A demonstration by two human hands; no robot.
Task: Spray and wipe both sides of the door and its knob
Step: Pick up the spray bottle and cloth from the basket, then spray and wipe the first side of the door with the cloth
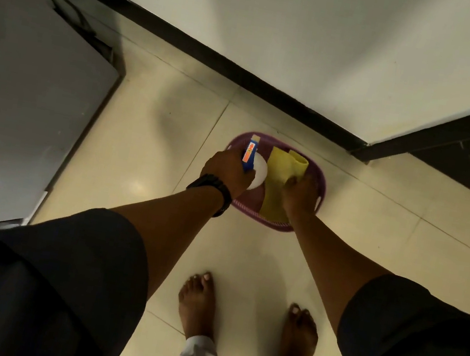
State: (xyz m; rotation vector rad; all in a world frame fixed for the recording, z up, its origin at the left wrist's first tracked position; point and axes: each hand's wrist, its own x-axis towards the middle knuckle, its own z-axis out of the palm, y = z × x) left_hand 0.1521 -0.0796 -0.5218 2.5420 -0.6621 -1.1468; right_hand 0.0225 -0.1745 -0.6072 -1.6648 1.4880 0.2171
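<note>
At nine o'clock a grey panel (23,96) is seen standing upright beside the tiled floor (139,146); whether it is the door cannot be told, and no knob is shown anywhere. Near the middle, the left hand (224,170), with a dark watch (210,186) worn on its wrist, is clenched round a white spray bottle (257,174) with a blue and orange label, held at the nine o'clock side of a purple basket (321,181) set on the floor. To its three o'clock, a folded yellow cloth (283,167) is laid across the basket, draped over the six o'clock rim. The right hand (298,198) is placed on the cloth's three o'clock edge, and its fingers appear to be curled into the fabric, so the cloth is judged to be grasped. From eleven to two o'clock a pale wall (313,35) with dark skirting is seen. No sprayed or wiped surface is shown, so nothing of the task can be confirmed as done. Both tools are in hand at the basket, and whether they are being taken up or put back cannot be settled. On this evidence both sides of the door and the knob are counted as left to do.
</note>
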